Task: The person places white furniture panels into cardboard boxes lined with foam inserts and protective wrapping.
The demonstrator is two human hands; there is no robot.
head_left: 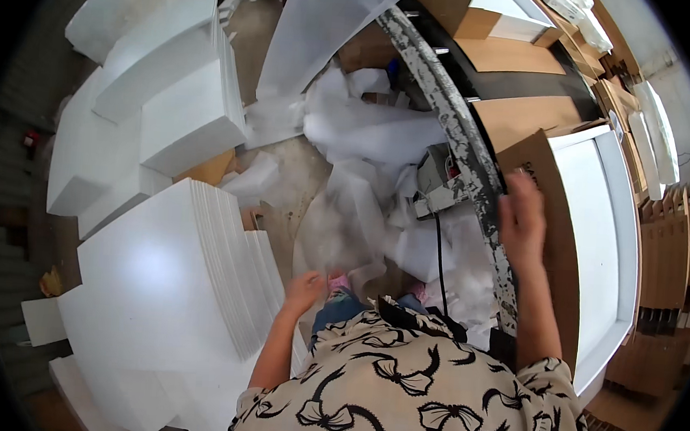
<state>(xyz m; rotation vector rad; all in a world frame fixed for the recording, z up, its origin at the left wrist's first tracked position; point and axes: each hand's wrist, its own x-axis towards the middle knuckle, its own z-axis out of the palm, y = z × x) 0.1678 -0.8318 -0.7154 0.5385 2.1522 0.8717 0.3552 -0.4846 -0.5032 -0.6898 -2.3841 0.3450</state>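
My right hand (pixel 523 222) is raised beside the brown cardboard flap (pixel 548 196) of an open box. Its fingers are stretched out, with nothing seen in them; whether it touches the flap I cannot tell. Inside that box lies a white foam-like lining (pixel 596 239) with a raised rim. My left hand (pixel 306 290) hangs low in front of me, close to a stack of white boards (pixel 160 267). Its fingers are loosely apart and a little blurred, and it holds nothing that I can see.
Crumpled translucent packing sheet (pixel 374 130) covers much of the floor ahead. A worn metal rail (pixel 454 104) edges the conveyor-like bench. Below it hangs a grey pedal-like device (pixel 442 182) with a black cable (pixel 442 261). More white blocks (pixel 193 119) stand far left; flattened cartons (pixel 662 266) line the right.
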